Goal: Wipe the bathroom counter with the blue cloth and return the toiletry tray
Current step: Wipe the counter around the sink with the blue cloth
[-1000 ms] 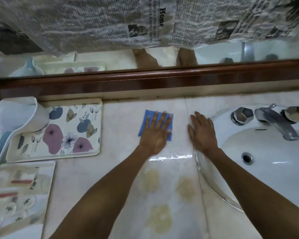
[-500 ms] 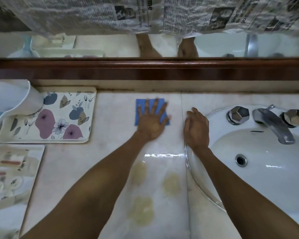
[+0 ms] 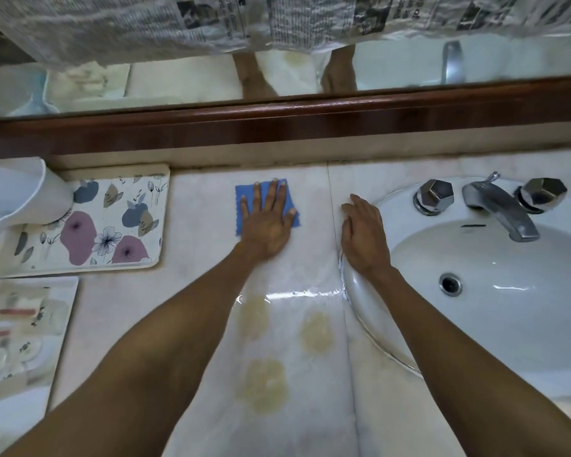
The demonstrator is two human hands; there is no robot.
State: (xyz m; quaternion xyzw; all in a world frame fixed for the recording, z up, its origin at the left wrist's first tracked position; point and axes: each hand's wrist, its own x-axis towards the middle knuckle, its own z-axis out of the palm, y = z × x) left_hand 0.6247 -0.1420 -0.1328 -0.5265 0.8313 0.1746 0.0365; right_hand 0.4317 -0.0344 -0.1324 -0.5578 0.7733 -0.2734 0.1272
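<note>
My left hand [image 3: 268, 219] lies flat with spread fingers on the blue cloth [image 3: 244, 206], pressing it onto the pale counter [image 3: 198, 258] near the back edge. My right hand [image 3: 363, 232] rests open on the counter beside the sink rim [image 3: 360, 291], holding nothing. The flowered toiletry tray [image 3: 89, 232] sits at the back left of the counter, with a white scoop [image 3: 20, 192] lying partly on its left end. Three yellowish stains [image 3: 264, 384] mark the counter between my forearms.
The white sink basin [image 3: 495, 291] with a chrome tap [image 3: 498, 209] and two knobs fills the right. A dark wooden ledge [image 3: 277, 127] runs under the mirror behind. A second patterned tray [image 3: 17, 324] sits at front left. A wet streak [image 3: 297, 293] glistens mid-counter.
My left hand has slid the blue cloth a little away from me and to the left across the counter. My right hand has stayed by the sink rim.
</note>
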